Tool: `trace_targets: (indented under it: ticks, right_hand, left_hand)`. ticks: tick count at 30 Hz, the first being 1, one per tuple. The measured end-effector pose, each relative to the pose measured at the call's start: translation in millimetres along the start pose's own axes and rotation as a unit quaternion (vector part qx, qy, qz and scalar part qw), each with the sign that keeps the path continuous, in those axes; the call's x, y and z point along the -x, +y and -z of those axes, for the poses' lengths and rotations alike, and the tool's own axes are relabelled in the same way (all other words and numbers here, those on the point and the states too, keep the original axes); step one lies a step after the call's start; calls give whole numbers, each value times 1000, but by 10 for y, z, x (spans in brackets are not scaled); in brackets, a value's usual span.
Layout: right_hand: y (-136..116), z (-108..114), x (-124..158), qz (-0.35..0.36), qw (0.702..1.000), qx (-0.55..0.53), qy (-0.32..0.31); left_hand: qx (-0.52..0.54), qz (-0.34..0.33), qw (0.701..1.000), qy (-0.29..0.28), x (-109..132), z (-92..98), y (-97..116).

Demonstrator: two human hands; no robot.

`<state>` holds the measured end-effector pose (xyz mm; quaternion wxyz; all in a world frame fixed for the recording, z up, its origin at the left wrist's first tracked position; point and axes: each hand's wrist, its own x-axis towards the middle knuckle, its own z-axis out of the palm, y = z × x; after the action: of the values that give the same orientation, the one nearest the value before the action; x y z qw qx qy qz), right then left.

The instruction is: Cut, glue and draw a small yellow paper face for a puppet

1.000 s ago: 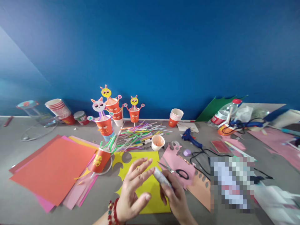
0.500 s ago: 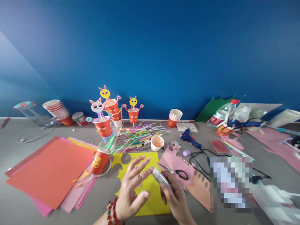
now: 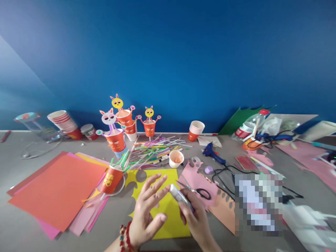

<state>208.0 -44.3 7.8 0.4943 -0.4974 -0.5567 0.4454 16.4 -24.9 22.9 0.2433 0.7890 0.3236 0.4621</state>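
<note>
In my right hand (image 3: 194,213) is a glue stick (image 3: 176,193), a whitish tube tilted up to the left with its pale end exposed. My left hand (image 3: 149,206) is open, fingers spread, wearing red beaded bracelets. Its index fingertip is beside the glue stick's end; whether they touch I cannot tell. A small pink spot shows between the left fingers, too small to name. Both hands are above a yellow paper sheet (image 3: 170,224) with round cut-outs along its left edge. A purple cap (image 3: 208,170) and scissors (image 3: 195,190) with black handles lie beyond my right hand.
Orange and pink paper sheets (image 3: 60,189) lie left, near a tilted red cup (image 3: 112,180) of straws. Behind are decorated cups (image 3: 115,141), loose straws (image 3: 154,150) and a small white cup (image 3: 176,159). A blue glue gun (image 3: 214,154) and its black cable lie right.
The view has shifted very slightly. Both hands keep nearly the same pose, with the glue stick still in my right hand and its end by the left index fingertip.
</note>
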Motion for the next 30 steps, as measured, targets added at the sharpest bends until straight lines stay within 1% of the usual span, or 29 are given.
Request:
trace_targets:
  ticks: [4, 10, 16, 21, 24, 30]
  right_hand:
    - [4, 0, -6, 7, 1000, 4, 4]
    - [16, 15, 2, 37, 998, 52, 4]
    - [2, 30, -6, 45, 996, 73, 15]
    - [-21, 27, 5, 39, 996, 79, 17]
    - [-28, 29, 0, 31, 996, 80, 23]
    - [-11, 32, 5, 27, 997, 72, 15]
  left_hand:
    - [8, -4, 1000, -7, 6, 9, 21]
    - [8, 11, 1000, 2, -11, -4, 0]
    - [15, 3, 1000, 9, 11, -15, 2]
    - [10, 9, 1000, 0, 6, 3, 2]
    - [11, 10, 1000, 3, 14, -2, 7]
    - [14, 10, 1000, 7, -12, -13, 6]
